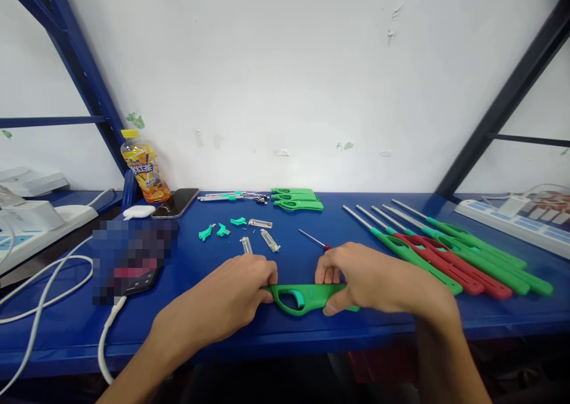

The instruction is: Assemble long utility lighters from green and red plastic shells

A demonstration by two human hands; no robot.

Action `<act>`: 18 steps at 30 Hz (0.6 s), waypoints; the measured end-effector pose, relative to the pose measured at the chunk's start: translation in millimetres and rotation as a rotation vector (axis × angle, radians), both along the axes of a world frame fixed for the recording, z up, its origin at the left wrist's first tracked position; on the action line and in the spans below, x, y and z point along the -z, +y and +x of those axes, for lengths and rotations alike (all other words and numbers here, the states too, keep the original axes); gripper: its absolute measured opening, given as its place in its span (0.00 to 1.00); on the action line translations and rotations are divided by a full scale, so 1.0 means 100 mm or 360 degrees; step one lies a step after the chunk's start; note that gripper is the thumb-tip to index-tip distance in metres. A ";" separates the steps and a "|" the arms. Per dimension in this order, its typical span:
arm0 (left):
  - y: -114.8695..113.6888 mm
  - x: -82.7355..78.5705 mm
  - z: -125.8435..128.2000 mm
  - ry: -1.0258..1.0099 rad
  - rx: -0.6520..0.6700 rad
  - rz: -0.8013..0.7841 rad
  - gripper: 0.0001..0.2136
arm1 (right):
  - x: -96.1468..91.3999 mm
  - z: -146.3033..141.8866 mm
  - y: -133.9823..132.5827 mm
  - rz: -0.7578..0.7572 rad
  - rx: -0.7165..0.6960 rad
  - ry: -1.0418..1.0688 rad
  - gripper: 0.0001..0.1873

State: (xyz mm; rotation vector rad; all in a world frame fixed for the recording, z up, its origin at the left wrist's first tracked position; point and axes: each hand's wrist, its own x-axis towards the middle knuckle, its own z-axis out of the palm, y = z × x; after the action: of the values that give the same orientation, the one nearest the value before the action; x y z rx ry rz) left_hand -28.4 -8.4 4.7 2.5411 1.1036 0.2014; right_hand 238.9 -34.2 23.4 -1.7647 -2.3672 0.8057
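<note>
The one bottle (pixel 148 175) at the back left carries the clearest writing: a yellow-orange label with large characters on a dark band, of which 红茶 can be read; the smaller print is too fine to make out. Its cap is yellow. A dark phone (pixel 178 203) and a white case (pixel 139 212) lie beside it, and nearer the front a pixelated patch hides most of another phone (pixel 145 280).

Near the front edge of the blue table (pixel 285 267), a green lighter handle (pixel 317 295) with a teal trigger (pixel 298 298) is gripped at both ends — the left hand (pixel 236 282) pinches its looped end between thumb and fingers, the right hand (pixel 363 273) clasps the other, thumb across the front. A small mark on the handle cannot be read.

Just beyond the right hand is a screwdriver (pixel 314 239). Behind the left hand lie loose teal triggers (pixel 223 230) and clear tanks (pixel 269 240); farther back, metal rods (pixel 222 198) and green shells (pixel 297 204). At right, long lighters (pixel 412 256) lie side by side — two red among green.
</note>
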 end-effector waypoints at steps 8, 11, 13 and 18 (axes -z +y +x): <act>-0.02 -0.12 0.00 -0.0024 0.0197 0.0182 0.03 | -0.08 0.05 0.05 0.0032 -0.0296 -0.0046 0.09; 0.02 -0.16 -0.04 -0.0123 0.0153 0.0358 0.04 | -0.15 0.10 0.01 -0.0063 -0.0295 0.0095 0.15; 0.06 -0.15 -0.11 -0.0167 0.0050 0.0613 0.13 | -0.19 0.15 -0.02 -0.0088 -0.0261 0.0141 0.18; 0.14 -0.12 -0.31 -0.0070 -0.0016 0.0856 0.16 | -0.24 0.21 -0.05 -0.0073 -0.0185 0.0146 0.22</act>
State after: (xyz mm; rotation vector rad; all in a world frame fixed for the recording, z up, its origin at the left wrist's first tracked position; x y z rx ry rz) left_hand -59.5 5.7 17.1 2.9723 1.1675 0.6294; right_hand 259.7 -38.8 47.0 -1.5811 -2.4282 0.9417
